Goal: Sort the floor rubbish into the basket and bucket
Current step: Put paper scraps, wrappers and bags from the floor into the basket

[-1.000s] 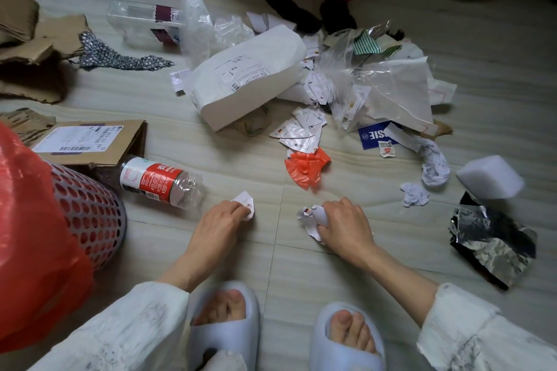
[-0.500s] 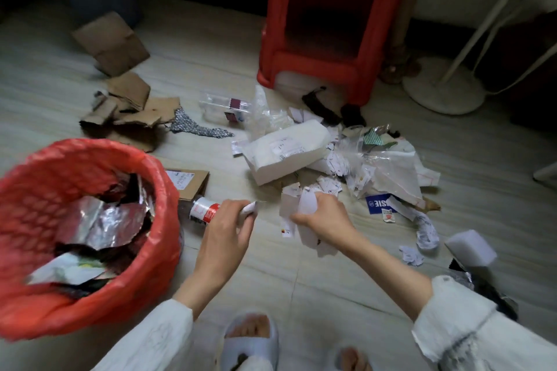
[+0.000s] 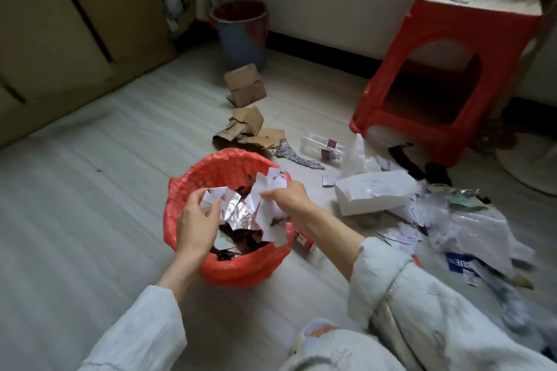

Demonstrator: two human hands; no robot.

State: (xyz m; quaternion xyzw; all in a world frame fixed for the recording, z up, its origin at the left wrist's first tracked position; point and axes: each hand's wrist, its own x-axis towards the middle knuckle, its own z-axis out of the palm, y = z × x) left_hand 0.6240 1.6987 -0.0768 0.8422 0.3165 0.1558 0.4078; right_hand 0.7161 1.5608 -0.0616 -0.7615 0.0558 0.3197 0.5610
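- Your left hand (image 3: 197, 221) hovers over the red-lined basket (image 3: 180, 214), fingers and thumb pinched on a small paper scrap (image 3: 214, 193).
- Your right hand (image 3: 291, 199) hangs above the basket's right rim, fingers curled around a bunch of white paper pieces (image 3: 266, 208) that dangle over the opening.
- Crumpled foil (image 3: 233, 209) and dark wrappers lie inside the basket, which stands on the pale, wood-grain floor (image 3: 90, 184) just ahead of your knees.
- The grey bucket (image 3: 241, 34) with a red liner stands against the far wall, well apart from the basket, beside a tall cardboard sheet (image 3: 75, 15) leaning at the left.
- Torn brown cardboard (image 3: 245, 105) lies on the floor between bucket and basket.
- To your right, the rubbish pile spreads across the floor: a white padded mailer (image 3: 376, 194), a clear plastic box (image 3: 324, 144), clear plastic film (image 3: 479, 226) and loose paper scraps.
- A red plastic stool (image 3: 422, 69) with a worn white top stands behind the pile, near the dark skirting board.
- A plastic bottle with a red label (image 3: 304, 241) lies just beside the basket, partly hidden by your right forearm.
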